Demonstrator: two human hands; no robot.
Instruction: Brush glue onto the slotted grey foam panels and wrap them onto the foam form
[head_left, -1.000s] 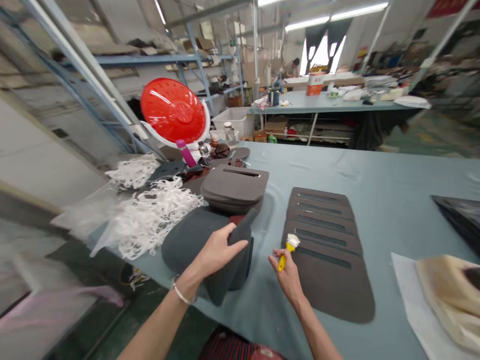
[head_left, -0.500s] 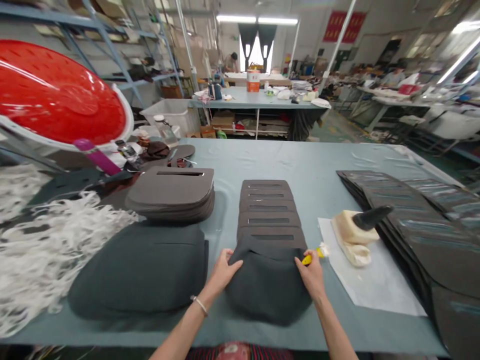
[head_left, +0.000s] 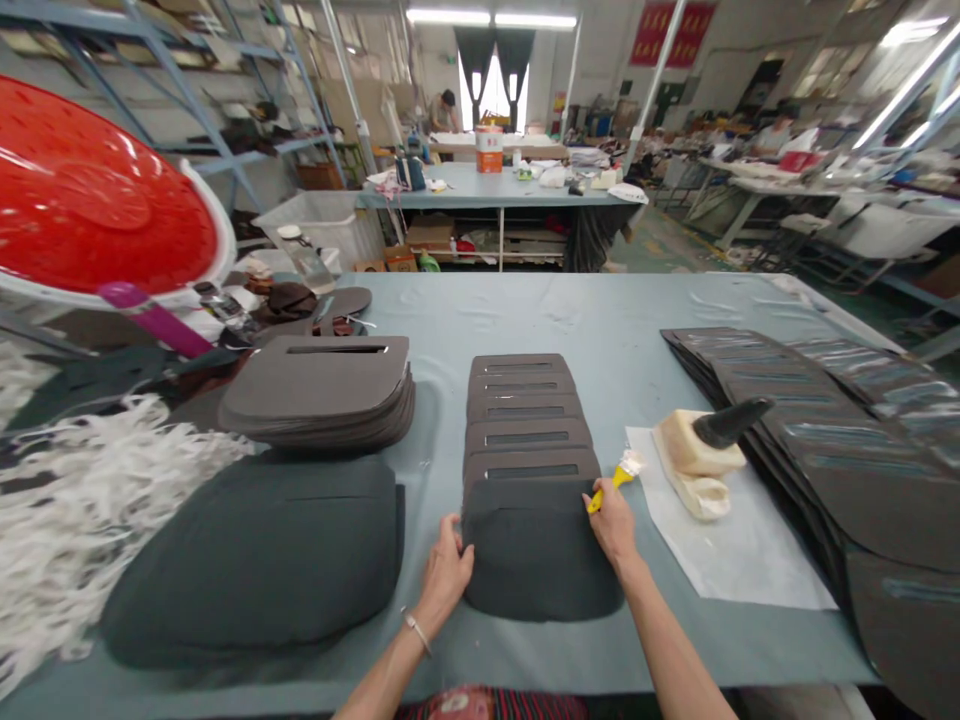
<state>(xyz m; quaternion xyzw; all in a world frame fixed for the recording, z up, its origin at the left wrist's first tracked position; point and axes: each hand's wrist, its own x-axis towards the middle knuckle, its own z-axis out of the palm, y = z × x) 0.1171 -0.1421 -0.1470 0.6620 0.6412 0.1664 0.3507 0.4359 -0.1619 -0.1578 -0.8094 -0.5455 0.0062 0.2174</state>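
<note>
We had one plain dark grey panel (head_left: 541,555) lying flat on the desk (head_left: 525,310), right in front of us. It covered the near end of a row of overlapping slotted panels (head_left: 525,420), and its long axis ran straight away from us, along that row. Five slots showed above its far edge.

Both grips were at the panel. Our left grip (head_left: 446,580) was open, its fingertips (head_left: 466,560) against the panel's left edge. Our right grip (head_left: 611,522) was closed around one yellow brush (head_left: 616,487), and sat at the panel's upper right corner, so it was the nearer of the two to the slotted row. The white bristles pointed up and to the right, towards a white sheet (head_left: 727,545).

On that sheet stood one cream block (head_left: 694,455) with one dark cone (head_left: 727,422) on it. A fanned pile of slotted panels (head_left: 802,450) lay further right. To our left were one large grey pad (head_left: 247,565) and one stack of slotted panels (head_left: 319,390), with white netting scraps (head_left: 90,510) beyond them. A red plastic dome (head_left: 90,185) rose at the far left.
</note>
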